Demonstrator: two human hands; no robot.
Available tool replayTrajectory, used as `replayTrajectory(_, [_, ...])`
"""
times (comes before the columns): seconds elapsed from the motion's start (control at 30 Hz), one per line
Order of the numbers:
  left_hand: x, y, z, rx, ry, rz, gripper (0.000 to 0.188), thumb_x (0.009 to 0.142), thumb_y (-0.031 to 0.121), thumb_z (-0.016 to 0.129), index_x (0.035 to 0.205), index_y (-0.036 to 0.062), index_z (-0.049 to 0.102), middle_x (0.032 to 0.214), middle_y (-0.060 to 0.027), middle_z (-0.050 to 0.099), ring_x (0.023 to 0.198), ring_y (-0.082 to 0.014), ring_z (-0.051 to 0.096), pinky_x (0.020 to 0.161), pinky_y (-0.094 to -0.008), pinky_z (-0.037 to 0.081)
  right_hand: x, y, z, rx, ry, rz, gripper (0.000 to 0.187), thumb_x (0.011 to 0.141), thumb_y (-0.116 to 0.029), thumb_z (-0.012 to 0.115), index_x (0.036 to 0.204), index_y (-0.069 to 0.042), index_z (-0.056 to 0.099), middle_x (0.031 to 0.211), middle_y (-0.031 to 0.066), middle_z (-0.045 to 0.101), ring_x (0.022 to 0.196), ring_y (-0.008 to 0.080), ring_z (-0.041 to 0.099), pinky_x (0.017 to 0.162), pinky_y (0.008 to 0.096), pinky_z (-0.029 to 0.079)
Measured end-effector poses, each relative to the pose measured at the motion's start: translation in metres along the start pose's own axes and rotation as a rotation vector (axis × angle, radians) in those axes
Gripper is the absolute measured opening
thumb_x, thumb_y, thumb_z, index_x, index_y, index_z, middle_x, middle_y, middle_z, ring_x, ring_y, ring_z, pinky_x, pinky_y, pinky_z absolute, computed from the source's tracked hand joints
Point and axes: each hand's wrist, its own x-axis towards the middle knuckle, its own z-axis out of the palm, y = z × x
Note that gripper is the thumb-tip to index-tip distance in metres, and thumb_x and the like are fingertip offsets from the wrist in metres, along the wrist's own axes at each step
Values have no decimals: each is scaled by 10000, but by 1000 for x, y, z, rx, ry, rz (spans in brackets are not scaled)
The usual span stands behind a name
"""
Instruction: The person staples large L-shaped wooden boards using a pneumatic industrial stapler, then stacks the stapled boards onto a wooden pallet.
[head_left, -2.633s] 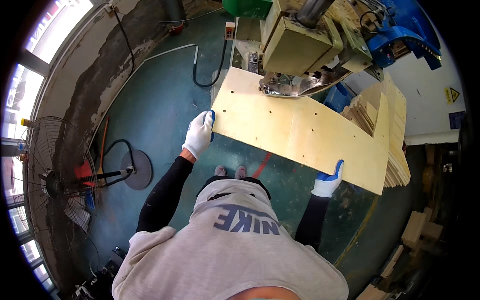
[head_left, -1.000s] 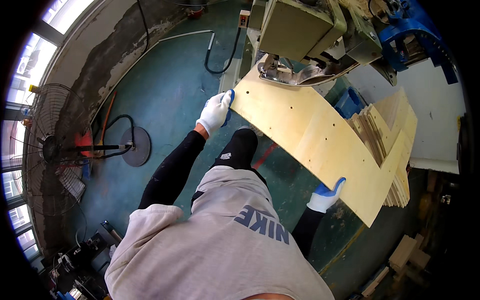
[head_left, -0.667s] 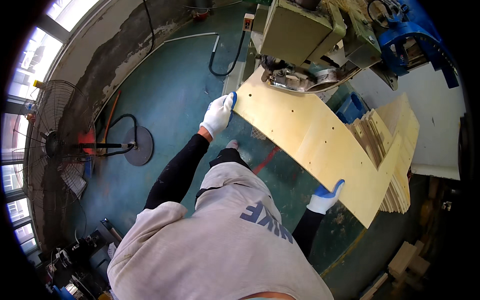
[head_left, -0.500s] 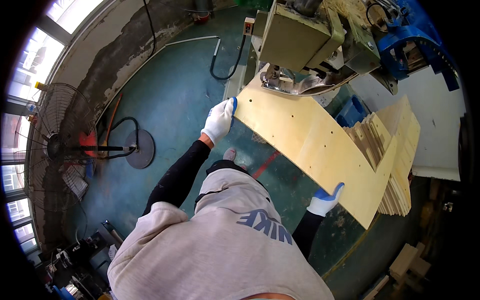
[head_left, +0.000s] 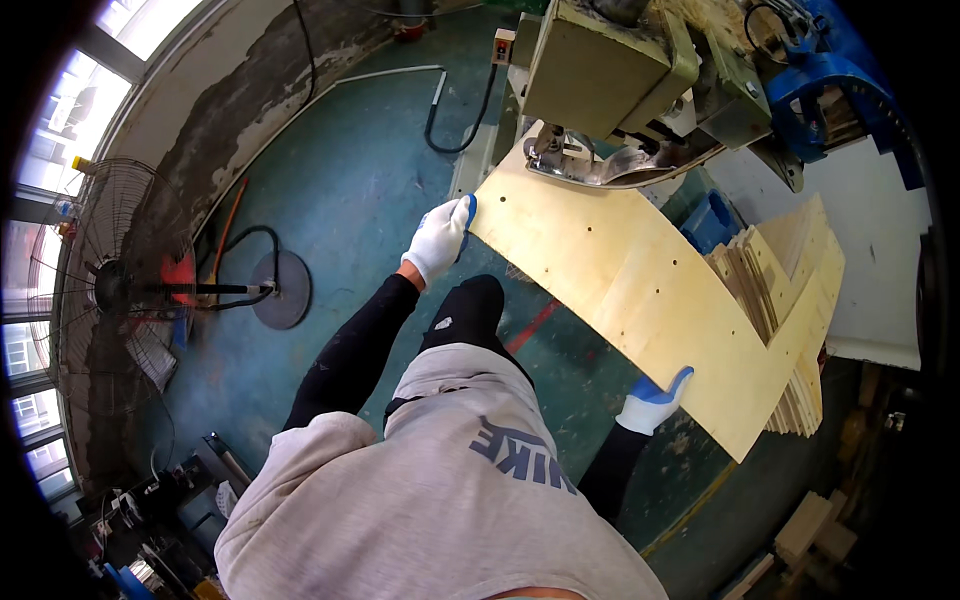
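A broad, angled plywood panel (head_left: 610, 275) with several small holes lies slantwise in front of me, its far left part beneath the head of a green-grey machine (head_left: 600, 75). My left hand (head_left: 438, 236), in a white glove with blue palm, is closed on the panel's left corner. Lower right, my right hand (head_left: 652, 402) in a matching glove grips the near edge, thumb on top and the other fingers hidden underneath. A curved metal guard (head_left: 625, 170) on the machine sits just over the panel's far edge.
Stacked plywood pieces (head_left: 800, 290) stand right of the panel, beside a blue bin (head_left: 708, 222). A blue machine part (head_left: 840, 90) juts in at upper right. A caged fan (head_left: 110, 290) with a round base (head_left: 282, 290) stands left. Wood blocks (head_left: 805, 525) lie lower right.
One of my legs has come forward, its dark knee now showing below the panel. Both hands keep their grip, and the panel has hardly shifted against the machine.
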Motion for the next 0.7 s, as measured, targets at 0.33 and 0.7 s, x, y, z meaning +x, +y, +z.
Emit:
replayTrajectory(0.33, [14,-19,2,37,66,202,471,1078,379,450,1117,-44,652,785,-172,636,732,-239,590,727,-379,487,-2,-6,5,-37,-78,-51,480,1077,-322,498,1414,19,505,1437,126,560,1300,236,544,1113,379,427])
replayTrajectory(0.7, [4,-1,0,68,22,168,474,1076,393,454,1079,-43,638,737,-152,587,698,-209,558,692,-376,474,2,2,-8,-18,-50,-34,477,1085,-319,482,1424,16,502,1450,123,558,1317,223,533,1123,364,413])
